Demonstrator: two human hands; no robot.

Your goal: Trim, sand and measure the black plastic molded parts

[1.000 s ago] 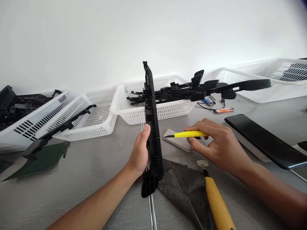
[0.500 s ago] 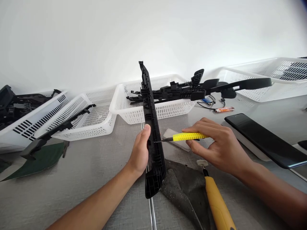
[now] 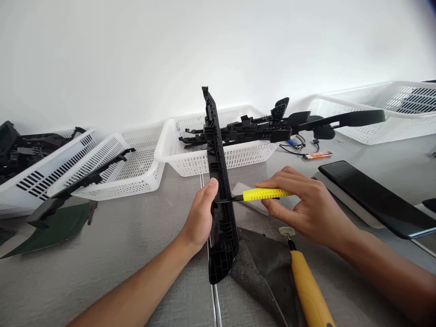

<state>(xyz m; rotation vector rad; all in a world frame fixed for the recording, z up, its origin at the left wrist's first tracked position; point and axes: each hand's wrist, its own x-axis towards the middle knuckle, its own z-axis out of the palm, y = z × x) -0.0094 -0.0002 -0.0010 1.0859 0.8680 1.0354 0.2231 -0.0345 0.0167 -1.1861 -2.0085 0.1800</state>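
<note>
Upright in front of me is a long black plastic trim piece (image 3: 218, 168), its ribbed inner side showing. My left hand (image 3: 200, 215) is closed around its lower half, thumb on the left edge and the fingers hidden behind. In my right hand (image 3: 303, 204) is a yellow-handled craft knife (image 3: 265, 194), pinched between thumb and fingers. Its dark blade lies across the trim piece close to my left thumb. A dark grey cloth (image 3: 262, 268) and a yellow-handled tool with a pale tip (image 3: 308, 286), perhaps a soldering iron, lie below my right hand.
A white basket (image 3: 190, 161) behind holds several similar black pieces. Two more baskets, one white (image 3: 136, 184), stand left; another basket (image 3: 361, 131) is at the back right. A black phone (image 3: 378, 197) rests on a white box. An orange lighter (image 3: 318, 155) lies near cables.
The trim piece has shifted slightly right and tilted a little. The knife has moved slightly left, its blade now reaching farther across the piece toward my left thumb.
</note>
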